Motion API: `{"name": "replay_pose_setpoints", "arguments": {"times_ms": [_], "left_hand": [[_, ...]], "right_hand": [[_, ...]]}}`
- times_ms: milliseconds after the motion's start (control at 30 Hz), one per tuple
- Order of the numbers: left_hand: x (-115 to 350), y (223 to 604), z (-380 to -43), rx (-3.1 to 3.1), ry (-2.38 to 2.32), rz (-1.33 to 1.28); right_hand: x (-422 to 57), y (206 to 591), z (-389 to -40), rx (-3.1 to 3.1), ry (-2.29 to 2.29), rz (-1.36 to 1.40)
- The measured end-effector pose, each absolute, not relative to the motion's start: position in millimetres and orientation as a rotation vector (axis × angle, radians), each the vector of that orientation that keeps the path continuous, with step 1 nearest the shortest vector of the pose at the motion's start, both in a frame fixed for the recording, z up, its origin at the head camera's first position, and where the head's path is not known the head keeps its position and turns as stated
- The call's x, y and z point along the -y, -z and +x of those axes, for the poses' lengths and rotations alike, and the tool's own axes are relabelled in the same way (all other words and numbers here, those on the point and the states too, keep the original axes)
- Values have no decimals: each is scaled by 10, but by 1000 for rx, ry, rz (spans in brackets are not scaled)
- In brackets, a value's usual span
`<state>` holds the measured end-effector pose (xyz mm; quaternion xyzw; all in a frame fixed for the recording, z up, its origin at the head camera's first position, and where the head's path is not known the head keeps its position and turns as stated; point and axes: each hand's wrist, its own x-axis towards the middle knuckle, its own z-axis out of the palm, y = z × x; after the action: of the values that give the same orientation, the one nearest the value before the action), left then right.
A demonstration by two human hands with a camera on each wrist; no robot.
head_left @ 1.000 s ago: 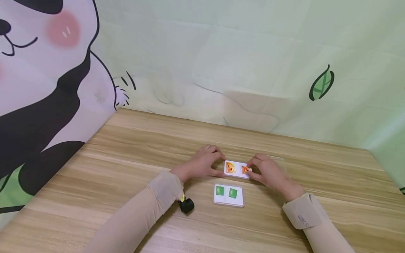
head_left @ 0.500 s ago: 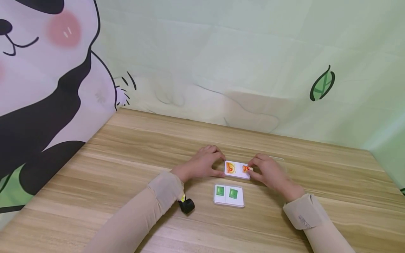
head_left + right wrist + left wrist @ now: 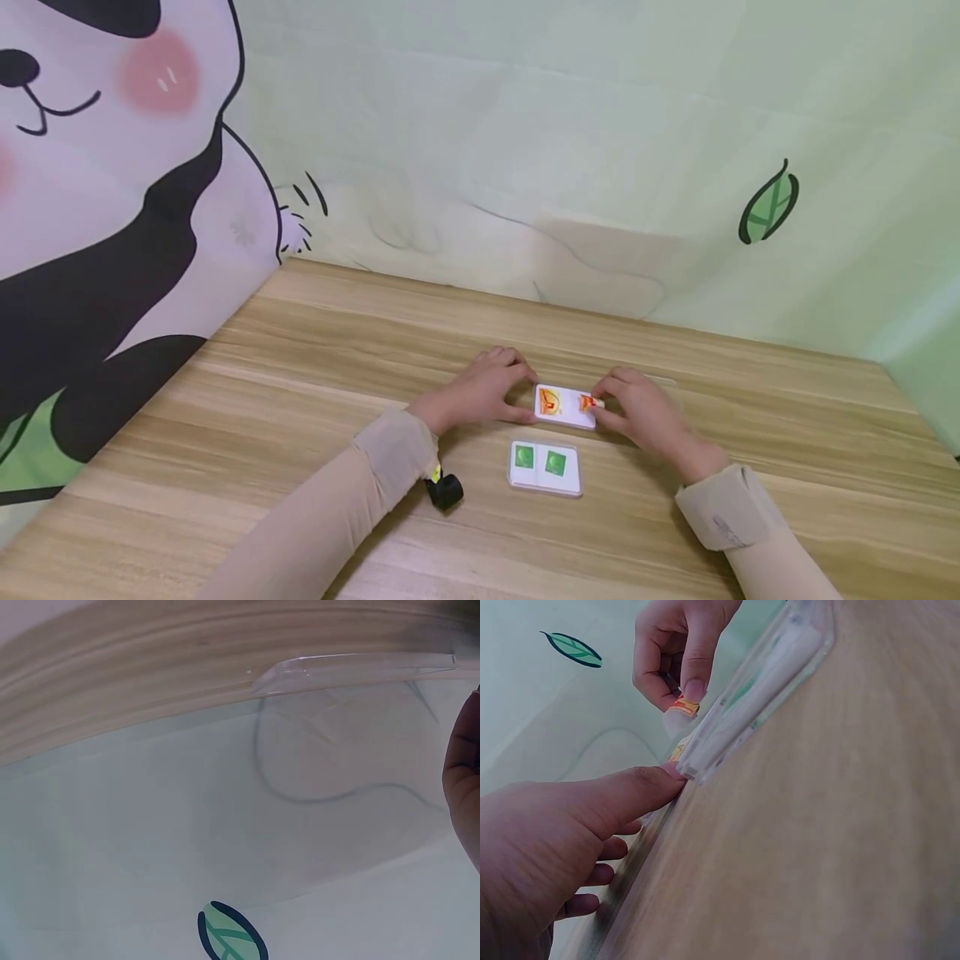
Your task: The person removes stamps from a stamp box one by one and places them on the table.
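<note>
Hardly anything's moved since a second ago — just the view drifting. Right grip is pinched shut on an orange piece at the white card, lower middle of frame; left grip, spread wider, holds its left end — probably steadying it.

Place: booth-like corner, room type unclear
Backdrop: creased, pale green sheet printed with panda and leaf
Table: wood-grain top, backdrop behind it
</note>
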<state>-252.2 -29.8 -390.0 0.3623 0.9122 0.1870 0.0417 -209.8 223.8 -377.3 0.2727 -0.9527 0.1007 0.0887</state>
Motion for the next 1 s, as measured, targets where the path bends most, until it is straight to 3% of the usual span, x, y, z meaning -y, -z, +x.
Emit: {"name": "replay_pose_setpoints", "arguments": {"times_ms": [1000], "left_hand": [[312,3968,-2544,-2804,-597,1143]], "right_hand": [[-2373,3736,-2056,2763,-396,795]]}}
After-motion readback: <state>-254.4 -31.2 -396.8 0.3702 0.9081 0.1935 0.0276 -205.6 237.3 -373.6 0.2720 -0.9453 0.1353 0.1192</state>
